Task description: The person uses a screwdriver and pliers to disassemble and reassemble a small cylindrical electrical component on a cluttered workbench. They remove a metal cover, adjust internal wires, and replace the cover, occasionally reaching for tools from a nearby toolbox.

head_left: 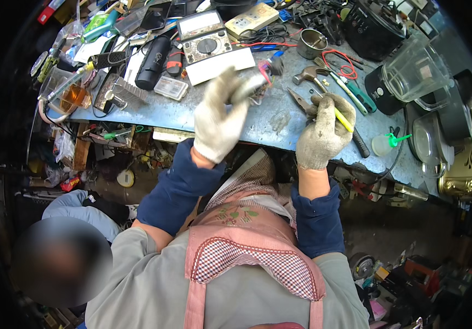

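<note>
The small grey cylindrical part, with red wires and a dark end piece trailing off it, is held up above the blue workbench, pinched in the curled fingers of the gloved left hand; motion blur hides its exact shape. The right hand, also in a knit work glove, is closed around a yellow-handled tool, probably a screwdriver, whose dark shaft points down past the bench edge. Just beside that hand lie pliers and a claw hammer; a green-handled screwdriver sits near. Further back stand an analogue multimeter, a black cylinder and a small metal cup. A clear blender jug stands on the right.

The thick gloves dull the grip, so the part could well slip and drop among the clutter or off the bench. The thin red wires could also snag on the tool tip and tear loose.
</note>
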`<state>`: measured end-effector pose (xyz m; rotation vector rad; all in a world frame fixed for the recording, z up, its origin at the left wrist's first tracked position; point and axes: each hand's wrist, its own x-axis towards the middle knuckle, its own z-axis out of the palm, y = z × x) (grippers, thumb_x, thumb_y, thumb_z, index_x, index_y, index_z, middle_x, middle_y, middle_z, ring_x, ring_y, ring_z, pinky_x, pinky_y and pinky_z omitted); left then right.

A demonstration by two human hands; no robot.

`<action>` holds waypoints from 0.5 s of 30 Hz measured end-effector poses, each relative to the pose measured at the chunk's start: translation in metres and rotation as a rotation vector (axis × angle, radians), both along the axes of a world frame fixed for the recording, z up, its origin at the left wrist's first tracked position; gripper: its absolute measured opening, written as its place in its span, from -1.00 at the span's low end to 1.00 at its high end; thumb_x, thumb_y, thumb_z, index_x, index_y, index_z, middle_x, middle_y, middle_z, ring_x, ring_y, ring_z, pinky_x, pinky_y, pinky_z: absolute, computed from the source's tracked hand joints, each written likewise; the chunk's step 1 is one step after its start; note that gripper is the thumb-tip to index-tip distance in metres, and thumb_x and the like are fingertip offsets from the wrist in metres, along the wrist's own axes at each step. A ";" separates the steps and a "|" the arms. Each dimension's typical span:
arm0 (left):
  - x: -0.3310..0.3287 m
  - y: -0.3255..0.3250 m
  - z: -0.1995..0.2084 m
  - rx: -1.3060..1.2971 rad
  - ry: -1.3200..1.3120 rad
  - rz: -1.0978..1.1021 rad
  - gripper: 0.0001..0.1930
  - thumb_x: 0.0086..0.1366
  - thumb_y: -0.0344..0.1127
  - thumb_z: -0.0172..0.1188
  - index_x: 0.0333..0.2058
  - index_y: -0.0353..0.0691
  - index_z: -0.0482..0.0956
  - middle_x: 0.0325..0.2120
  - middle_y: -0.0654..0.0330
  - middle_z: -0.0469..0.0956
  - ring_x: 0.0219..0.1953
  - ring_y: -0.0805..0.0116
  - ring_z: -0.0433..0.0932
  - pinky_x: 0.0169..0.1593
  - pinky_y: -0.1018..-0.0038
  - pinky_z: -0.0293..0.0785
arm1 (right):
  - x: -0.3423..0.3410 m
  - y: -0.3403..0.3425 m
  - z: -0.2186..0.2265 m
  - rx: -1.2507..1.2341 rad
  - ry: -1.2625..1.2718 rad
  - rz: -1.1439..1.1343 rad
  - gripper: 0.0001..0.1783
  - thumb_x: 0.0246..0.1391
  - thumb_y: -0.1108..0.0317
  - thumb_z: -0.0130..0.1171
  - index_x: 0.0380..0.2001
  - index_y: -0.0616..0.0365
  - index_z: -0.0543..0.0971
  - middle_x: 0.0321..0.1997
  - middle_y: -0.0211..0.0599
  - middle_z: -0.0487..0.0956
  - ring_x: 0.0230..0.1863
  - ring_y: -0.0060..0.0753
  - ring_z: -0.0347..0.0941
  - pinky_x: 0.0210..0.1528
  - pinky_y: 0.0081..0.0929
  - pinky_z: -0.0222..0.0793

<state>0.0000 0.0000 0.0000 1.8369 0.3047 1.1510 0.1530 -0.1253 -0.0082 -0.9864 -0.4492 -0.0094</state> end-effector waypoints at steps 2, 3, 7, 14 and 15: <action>-0.010 -0.001 0.001 0.590 0.244 0.107 -0.60 0.24 -0.59 0.37 0.06 -0.17 0.70 0.08 0.10 0.75 0.21 0.04 0.67 0.39 0.02 0.45 | 0.003 0.005 0.000 0.022 0.054 -0.058 -0.81 0.45 0.48 0.28 0.06 0.24 0.60 -0.13 -0.12 0.76 -0.28 -0.44 0.68 -0.26 -0.52 0.59; -0.011 -0.006 0.000 0.769 0.357 0.121 -0.62 0.15 -0.59 0.39 -0.02 -0.20 0.72 0.05 0.09 0.76 0.19 0.03 0.68 0.33 0.02 0.51 | 0.005 0.003 0.000 0.010 0.056 -0.037 -0.80 0.44 0.51 0.28 0.07 0.24 0.60 -0.11 -0.14 0.75 -0.22 -0.44 0.69 -0.22 -0.53 0.60; -0.028 -0.007 0.008 0.589 0.357 -0.009 -0.42 0.03 -0.48 0.44 0.13 -0.27 0.68 0.21 -0.22 0.62 0.28 -0.30 0.59 0.43 -0.02 0.41 | 0.003 0.001 0.001 -0.044 0.045 0.038 -0.78 0.43 0.58 0.27 0.08 0.26 0.61 -0.06 -0.23 0.73 -0.12 -0.49 0.69 -0.12 -0.56 0.60; -0.020 0.008 0.012 0.388 0.557 -0.022 0.05 -0.08 0.03 0.69 0.36 -0.37 0.48 0.21 -0.25 0.60 0.27 -0.29 0.56 0.39 0.02 0.43 | 0.001 0.001 0.001 -0.138 0.013 0.069 -0.80 0.41 0.57 0.29 0.05 0.28 0.63 -0.06 -0.28 0.70 -0.11 -0.52 0.66 -0.08 -0.56 0.60; -0.019 0.007 0.012 0.381 0.554 -0.020 0.05 -0.08 0.04 0.69 0.35 -0.37 0.48 0.21 -0.24 0.60 0.27 -0.29 0.56 0.39 0.02 0.42 | 0.001 0.001 0.001 -0.125 0.007 0.077 -0.80 0.41 0.57 0.29 0.05 0.28 0.63 -0.06 -0.28 0.70 -0.12 -0.53 0.66 -0.08 -0.55 0.61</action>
